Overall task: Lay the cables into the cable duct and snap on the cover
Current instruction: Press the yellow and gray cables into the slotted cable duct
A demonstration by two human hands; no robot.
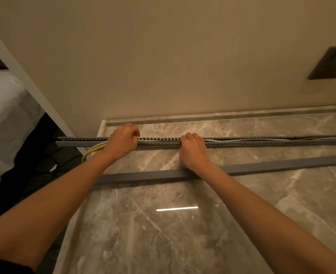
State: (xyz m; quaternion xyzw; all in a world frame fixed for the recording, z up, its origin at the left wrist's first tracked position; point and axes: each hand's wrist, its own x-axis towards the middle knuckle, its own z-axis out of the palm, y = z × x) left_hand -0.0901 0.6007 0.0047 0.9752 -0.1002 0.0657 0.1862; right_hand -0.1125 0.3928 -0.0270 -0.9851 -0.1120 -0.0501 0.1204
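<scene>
Your two hands rest on the long grey slotted plastic cable duct (159, 143), which runs left to right across the polished marble desk (163, 234), parallel to its back edge and overhanging its left edge. The left hand (122, 140) sits near that left edge and the right hand (192, 149) a little further along; the fingers of both are curled down over the open channel, apparently pressing the cables in, though what they grip cannot be told. White, black and yellow cables (262, 139) lie in the duct to the right; a yellow and a white loop (92, 151) hang out past the left edge. The flat grey cover strip (262, 165) lies nearer you, roughly parallel and apart from the duct, passing under the right wrist, which makes that hand the nearer one for picking it up.
</scene>
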